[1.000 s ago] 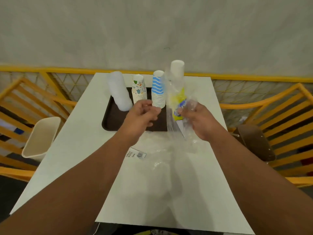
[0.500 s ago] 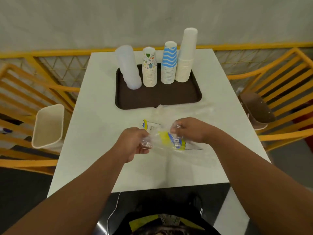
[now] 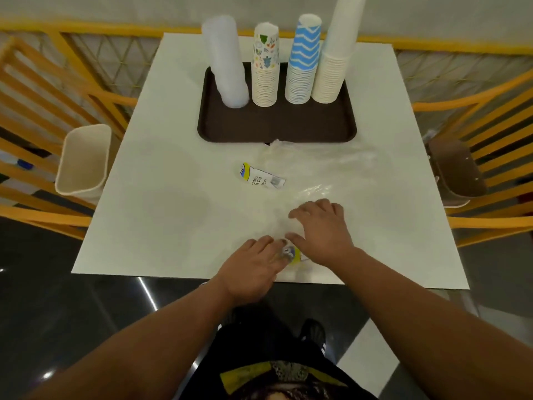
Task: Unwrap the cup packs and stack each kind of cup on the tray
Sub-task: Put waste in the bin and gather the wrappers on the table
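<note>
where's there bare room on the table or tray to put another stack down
The front half of the tray is bare, before the four cup stacks. The table's left side is bare too, between its left edge and the label. Centre and right are crowded: clear wrappers and both hands.

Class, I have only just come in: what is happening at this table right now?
A person is flattening an empty clear wrapper near the front edge of the white table, with the left hand and right hand pressing on it. Four cup stacks already stand on the brown tray: clear, patterned, blue-striped and plain white. More loose wrappers lie behind the hands.
</note>
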